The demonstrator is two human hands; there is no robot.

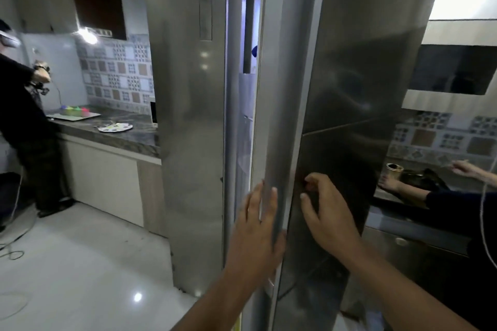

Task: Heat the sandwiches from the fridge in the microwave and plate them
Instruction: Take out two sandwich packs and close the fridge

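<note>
A tall steel fridge fills the middle of the view. Its right door [349, 105] stands slightly ajar, and a narrow lit gap [248, 35] shows the inside; no sandwiches can be seen through it. My left hand [258, 226] clasps the right door's long vertical handle [271, 88], fingers on the left side and thumb on the right. My right hand [322, 209] rests against the door's front just right of the handle, fingers half curled, holding nothing. The left door [188, 115] is closed.
A patterned plate [115, 127] and a tray of coloured cups [74, 113] lie on the left counter [129, 142]. A person in black [24, 121] stands there. At right, another person's arm [411, 191] reaches over a counter under a dark-glass appliance [451, 70]. Cables [10, 250] trail on the floor.
</note>
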